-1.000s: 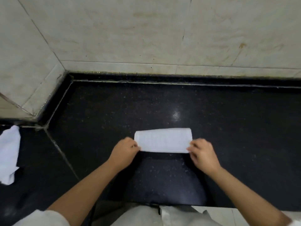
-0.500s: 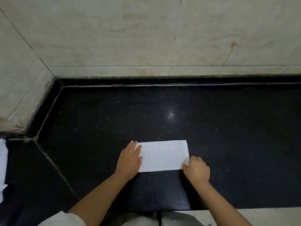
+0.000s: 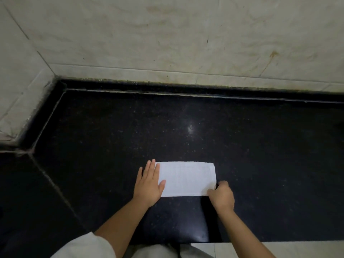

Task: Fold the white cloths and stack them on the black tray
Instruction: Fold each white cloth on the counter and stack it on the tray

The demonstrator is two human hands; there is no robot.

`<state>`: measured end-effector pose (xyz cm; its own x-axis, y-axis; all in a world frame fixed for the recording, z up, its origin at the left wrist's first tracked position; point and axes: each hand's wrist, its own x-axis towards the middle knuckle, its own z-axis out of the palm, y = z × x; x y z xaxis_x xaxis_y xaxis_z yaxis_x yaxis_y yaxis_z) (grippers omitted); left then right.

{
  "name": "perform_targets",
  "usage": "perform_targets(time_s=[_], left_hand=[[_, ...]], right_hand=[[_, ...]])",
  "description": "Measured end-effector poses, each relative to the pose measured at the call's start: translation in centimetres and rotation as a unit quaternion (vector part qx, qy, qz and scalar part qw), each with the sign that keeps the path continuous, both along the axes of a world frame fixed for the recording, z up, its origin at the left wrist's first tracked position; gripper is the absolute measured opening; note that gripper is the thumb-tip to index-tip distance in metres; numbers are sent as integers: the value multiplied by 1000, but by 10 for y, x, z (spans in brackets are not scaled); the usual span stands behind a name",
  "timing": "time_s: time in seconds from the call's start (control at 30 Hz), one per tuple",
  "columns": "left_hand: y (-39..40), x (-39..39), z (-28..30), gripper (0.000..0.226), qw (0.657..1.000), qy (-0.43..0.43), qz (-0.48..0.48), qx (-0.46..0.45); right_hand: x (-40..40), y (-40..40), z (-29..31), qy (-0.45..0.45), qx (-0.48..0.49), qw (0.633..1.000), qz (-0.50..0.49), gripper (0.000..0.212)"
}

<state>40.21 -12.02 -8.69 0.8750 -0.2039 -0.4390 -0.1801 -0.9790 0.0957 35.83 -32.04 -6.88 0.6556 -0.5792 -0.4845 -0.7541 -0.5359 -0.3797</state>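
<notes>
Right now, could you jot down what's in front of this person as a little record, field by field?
surface: black speckled counter in a corner of pale tiled wall
cloth: one white cloth, folded into a flat rectangle, lying on the counter
left hand: left hand flat, fingers spread, pressing the cloth's left end
right hand: right hand curled at the cloth's near right corner, seemingly pinching it
tray: none in view

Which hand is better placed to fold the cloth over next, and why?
Probably the right hand: its fingers pinch the cloth's near right corner, ready to lift it across. The left hand lies flat on the left edge, anchoring it.
</notes>
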Motion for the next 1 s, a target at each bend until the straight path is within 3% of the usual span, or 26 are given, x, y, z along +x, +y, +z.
perform_targets(time_s=[0.13,0.2,0.37,0.5,0.63,0.73,0.77,0.83,1.0], left_hand=[[2,0,-3,63,1000,-1,-2,-14],[4,2,-3,62,999,2,-4,-33],[30,9,13,56,994,-53,45,-88],[67,-4,16,54,989,-76,96,-82],[92,-22,14,52,989,-53,115,-80],[102,-32,11,70,986,-54,119,-105],[104,-35,10,72,985,-59,119,-113],[107,-36,5,54,984,-68,112,-118],[95,-30,4,44,981,-91,86,-150]], right_hand=[[7,-3,8,-71,127,983,-108,6],[15,3,16,-132,160,969,-135,24],[28,56,41,-237,137,961,27,28],[26,106,23,-195,101,960,177,10],[18,128,-9,-167,35,943,287,18],[13,130,-17,-180,-17,911,371,9],[11,130,-22,-198,-30,900,388,10],[9,131,-26,-226,-62,879,415,21],[9,131,-28,-293,-79,874,379,11]])
